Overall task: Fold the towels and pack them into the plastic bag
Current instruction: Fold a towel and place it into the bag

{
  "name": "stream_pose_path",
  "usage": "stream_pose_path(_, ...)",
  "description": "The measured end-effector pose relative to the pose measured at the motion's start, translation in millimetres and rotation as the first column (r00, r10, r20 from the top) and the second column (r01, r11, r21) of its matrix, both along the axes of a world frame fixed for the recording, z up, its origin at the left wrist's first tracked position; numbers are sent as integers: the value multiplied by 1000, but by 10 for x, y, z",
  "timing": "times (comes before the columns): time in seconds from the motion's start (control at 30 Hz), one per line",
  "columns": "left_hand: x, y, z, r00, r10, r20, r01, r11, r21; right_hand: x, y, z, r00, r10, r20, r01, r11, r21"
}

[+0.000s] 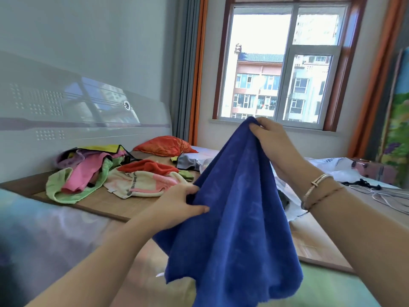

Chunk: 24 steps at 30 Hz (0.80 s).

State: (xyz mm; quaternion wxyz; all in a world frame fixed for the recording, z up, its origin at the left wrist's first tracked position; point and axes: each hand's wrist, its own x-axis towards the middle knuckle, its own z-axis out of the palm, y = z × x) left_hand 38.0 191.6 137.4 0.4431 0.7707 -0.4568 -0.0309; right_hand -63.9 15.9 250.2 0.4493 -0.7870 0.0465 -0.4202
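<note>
A blue towel (234, 218) hangs unfolded in front of me over the bed. My right hand (267, 138) pinches its top corner high up, near the window sill. My left hand (179, 202) grips the towel's left edge about halfway down. A heap of unfolded towels lies at the left by the headboard: a green and pink one (75, 185), a cream patterned one (141, 183) and a red one (148, 167). A white plastic bag (332, 169) lies crumpled on the bed at the right, partly hidden behind the blue towel and my right arm.
The bed carries a bamboo mat (115, 204). An orange pillow (166, 146) lies at the head end, with a grey cloth (188, 163) beside it. Cables (380, 196) and a pink box (376, 171) sit at the far right. The headboard (84, 116) stands at the left.
</note>
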Motion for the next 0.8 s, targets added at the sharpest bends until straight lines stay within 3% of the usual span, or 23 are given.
stream_pose_path(0.13,203,391,166,984,130,126,-140,987,77,43,-138,58,998,-41,-40,44,996,80)
stream_pose_path(0.4,517,1268,714,869,362,338,-401,915,51,427,-10,-81,999,-7,-44,12,993,114)
stream_pose_path(0.57,959,1724,650,825,354,440,-525,767,368,968,146,-239,996,33,-81,-22,992,124)
stream_pose_path(0.63,1151,1859,568,832,364,419,-534,730,427,1220,141,-305,987,15,-157,-9,999,39)
stream_pose_path(0.73,1460,1960,527,807,425,411,-579,707,406,1540,100,-340,904,-221,-366,90,936,-341)
stream_pose_path(0.77,1576,1975,541,791,443,422,-601,690,403,1646,96,-325,871,-274,-408,98,910,-402)
stream_pose_path(0.8,1714,1987,562,776,454,438,-623,665,413,1752,87,-302,853,-244,-461,71,930,-361)
